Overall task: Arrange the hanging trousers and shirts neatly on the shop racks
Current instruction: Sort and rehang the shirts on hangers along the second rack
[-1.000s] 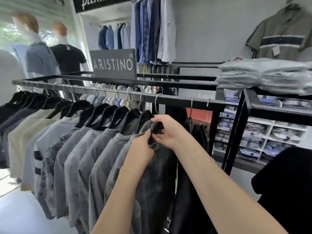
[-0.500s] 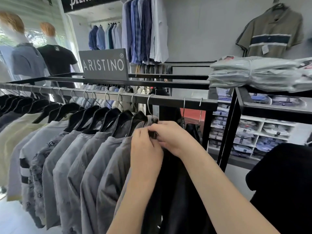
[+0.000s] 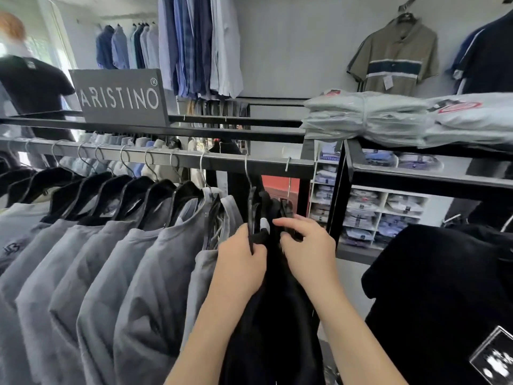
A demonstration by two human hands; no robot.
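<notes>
Several grey shirts [image 3: 144,262] hang on black hangers along a dark metal rail [image 3: 166,159]. At the rail's right end hang black garments [image 3: 277,301] on two black hangers [image 3: 253,207]. My left hand [image 3: 241,259] grips the top of the left black garment at its hanger. My right hand [image 3: 308,245] pinches the collar area of the black garment beside it. Whether these are shirts or trousers is not clear.
A grey ARISTINO sign [image 3: 119,97] stands on the rack's upper frame. To the right, folded bagged shirts [image 3: 388,115] lie on a black shelf unit [image 3: 416,176]. Blue shirts [image 3: 200,45] hang above; a striped polo [image 3: 394,56] hangs on the wall. Black clothing [image 3: 444,287] fills the lower right.
Both hands have moved right along the rail, from the last grey shirt to the black garments at its end. The view has shifted right too.
</notes>
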